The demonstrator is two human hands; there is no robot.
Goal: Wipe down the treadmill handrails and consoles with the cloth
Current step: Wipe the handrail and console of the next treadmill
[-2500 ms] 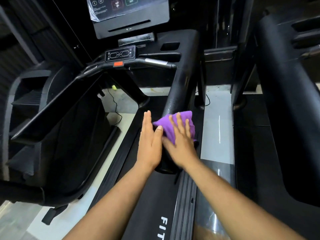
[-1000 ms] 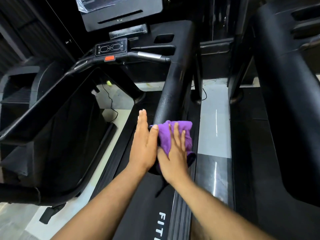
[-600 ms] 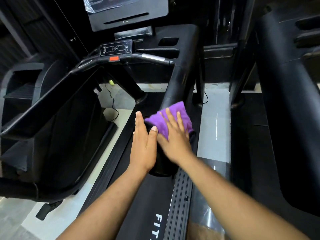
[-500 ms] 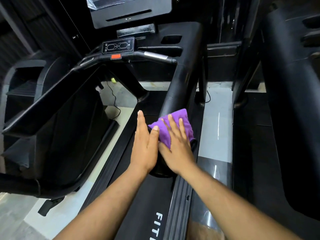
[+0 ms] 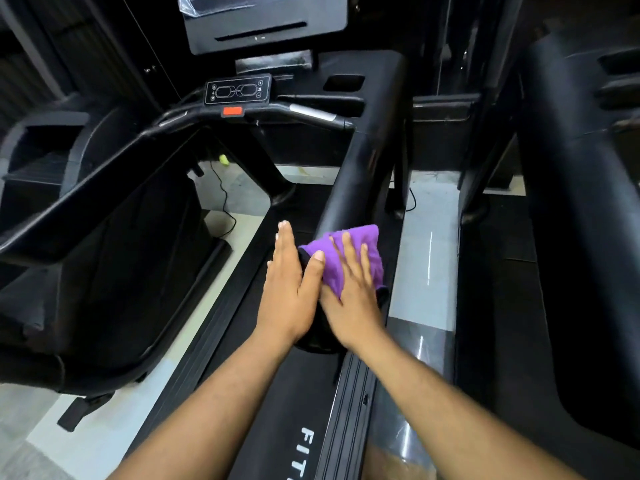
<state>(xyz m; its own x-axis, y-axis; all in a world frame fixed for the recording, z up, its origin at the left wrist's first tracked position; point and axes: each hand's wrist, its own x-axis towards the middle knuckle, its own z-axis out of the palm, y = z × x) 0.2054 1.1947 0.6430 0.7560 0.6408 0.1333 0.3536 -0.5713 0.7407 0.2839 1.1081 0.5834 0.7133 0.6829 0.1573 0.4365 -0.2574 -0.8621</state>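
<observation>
Near: belt deck [image 5: 263, 420] underfoot, so standing on the treadmill facing the console.

2 hands side by side, touching, at the near end of the right handrail [image 5: 367, 161]. Right hand [image 5: 349, 299] flat, fingers straight and spread, pressing the purple cloth [image 5: 349, 258] down onto the rail top, probably to keep it in full contact for the wipe. No curl round the cloth. Left hand [image 5: 287, 289] flat too, fingers together, laid against the rail's inner side with the thumb tip on the cloth edge; probably bracing, or stopping the cloth bunching inward. Holding nothing.

Cloth draped over the rail's rounded top, right edge hanging down the outer side.

Farther: rail runs up to the crossbar [image 5: 311, 114], small control panel [image 5: 237, 90] and red tab [image 5: 232, 111] there. Console screen [image 5: 263, 22] behind, plastic film at the top corner. Likely unwiped yet, cannot confirm.

Left rail [image 5: 86, 199] and neighbouring machine [image 5: 571, 202] well apart from the hands.
</observation>
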